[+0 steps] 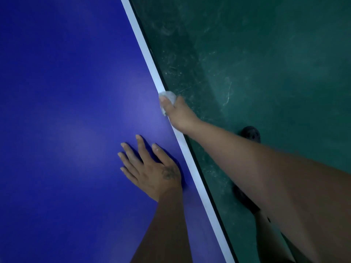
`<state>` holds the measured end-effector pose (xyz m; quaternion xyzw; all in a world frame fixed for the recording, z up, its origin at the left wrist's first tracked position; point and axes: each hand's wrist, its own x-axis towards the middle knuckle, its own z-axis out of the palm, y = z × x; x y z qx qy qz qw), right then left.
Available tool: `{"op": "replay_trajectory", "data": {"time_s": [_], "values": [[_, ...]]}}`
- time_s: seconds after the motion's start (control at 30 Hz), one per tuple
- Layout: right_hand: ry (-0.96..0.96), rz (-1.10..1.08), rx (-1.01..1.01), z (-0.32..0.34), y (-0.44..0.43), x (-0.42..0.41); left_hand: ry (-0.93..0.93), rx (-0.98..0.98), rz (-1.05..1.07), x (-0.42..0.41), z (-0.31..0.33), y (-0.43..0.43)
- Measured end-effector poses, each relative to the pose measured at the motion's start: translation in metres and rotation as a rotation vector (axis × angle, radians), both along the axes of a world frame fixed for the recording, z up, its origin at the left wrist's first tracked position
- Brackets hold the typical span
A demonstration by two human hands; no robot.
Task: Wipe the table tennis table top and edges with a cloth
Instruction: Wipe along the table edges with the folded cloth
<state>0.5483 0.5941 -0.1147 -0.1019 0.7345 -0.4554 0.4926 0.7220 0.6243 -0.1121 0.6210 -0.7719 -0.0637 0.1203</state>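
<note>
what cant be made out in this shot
1. Head view, table: cut off by the frame, ends unseen.
2. Head view, right hand: fingers hidden under the table's edge, only the thumb shows.
3. Head view, cloth: mostly covered by that hand, full size unclear.
4. Head view, near dark shoe: partly behind the right forearm, dim.

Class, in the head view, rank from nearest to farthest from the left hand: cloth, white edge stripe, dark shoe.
1. White edge stripe, just right of the left hand.
2. Cloth, farther along the edge, in the right hand.
3. Dark shoe, on the floor.
</note>
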Motion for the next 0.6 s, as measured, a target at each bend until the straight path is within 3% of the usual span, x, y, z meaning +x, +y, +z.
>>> {"op": "replay_trajectory", "data": {"time_s": [0.1, 0.33, 0.47, 0.6], "values": [[-0.032, -0.016, 0.015, 0.004, -0.026, -0.025, -0.012, -0.003, -0.009, 0.000, 0.000, -0.002], [-0.099, -0.017, 0.015, 0.012, 0.040, 0.027, 0.004, 0.007, -0.046, -0.003, 0.003, 0.001], [-0.131, 0.003, 0.013, 0.004, 0.005, -0.004, 0.206, 0.021, -0.072, -0.038, 0.013, -0.035], [-0.101, 0.042, -0.056, 0.003, -0.067, -0.075, 0.397, 0.005, -0.101, -0.138, 0.022, -0.142]]}}
